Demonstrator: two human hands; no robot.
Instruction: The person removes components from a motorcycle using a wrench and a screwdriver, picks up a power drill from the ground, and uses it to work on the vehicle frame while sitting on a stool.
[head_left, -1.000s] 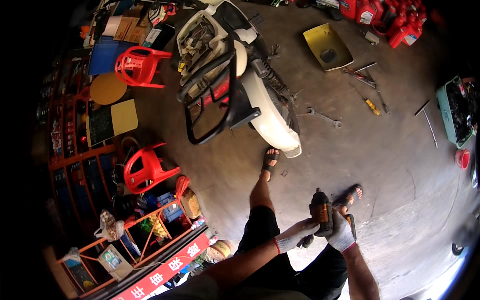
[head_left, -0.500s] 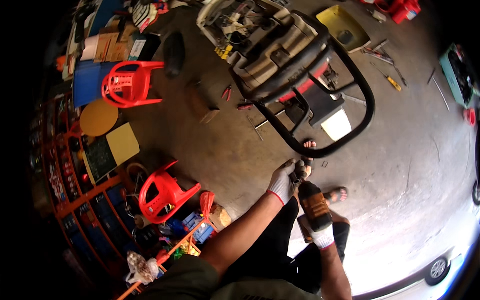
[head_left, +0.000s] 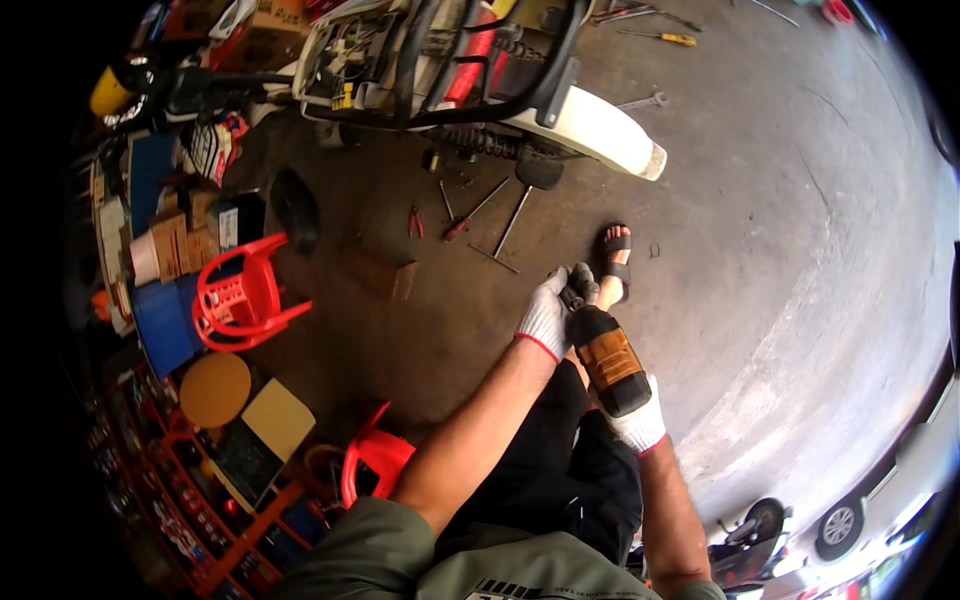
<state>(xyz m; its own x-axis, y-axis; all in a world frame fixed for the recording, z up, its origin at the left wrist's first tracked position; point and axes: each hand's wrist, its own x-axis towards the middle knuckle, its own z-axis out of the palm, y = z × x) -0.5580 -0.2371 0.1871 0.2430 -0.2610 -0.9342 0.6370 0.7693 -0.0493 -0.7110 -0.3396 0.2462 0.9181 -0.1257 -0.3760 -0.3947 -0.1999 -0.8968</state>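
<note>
An orange-brown and black cordless power drill or driver [head_left: 612,362] is in front of my lap, its nose toward my left hand. My right hand [head_left: 642,424], in a white knit glove with a red cuff, is wrapped round its grip, which the tool's body mostly hides. My left hand [head_left: 547,318], gloved the same way with grey fingertips, is closed at the tool's front end. Its fingers pinch a small dark metal piece [head_left: 571,298], like a socket or bit, at the nose. Whether that piece is seated in the tool cannot be made out.
Ahead stands a partly stripped motorbike with a white rear fender [head_left: 605,132]. On the floor lie red pliers [head_left: 416,223], a screwdriver [head_left: 462,228], a T-handle wrench [head_left: 511,228] and a yellow-handled screwdriver [head_left: 676,40]. Red plastic chairs [head_left: 245,297] and orange shelving [head_left: 240,540] are at left.
My view has swung, so the motorbike sits higher and further left in it. Both hands and the tool appear higher up. My grips look the same, left fingers still at the tool's nose.
</note>
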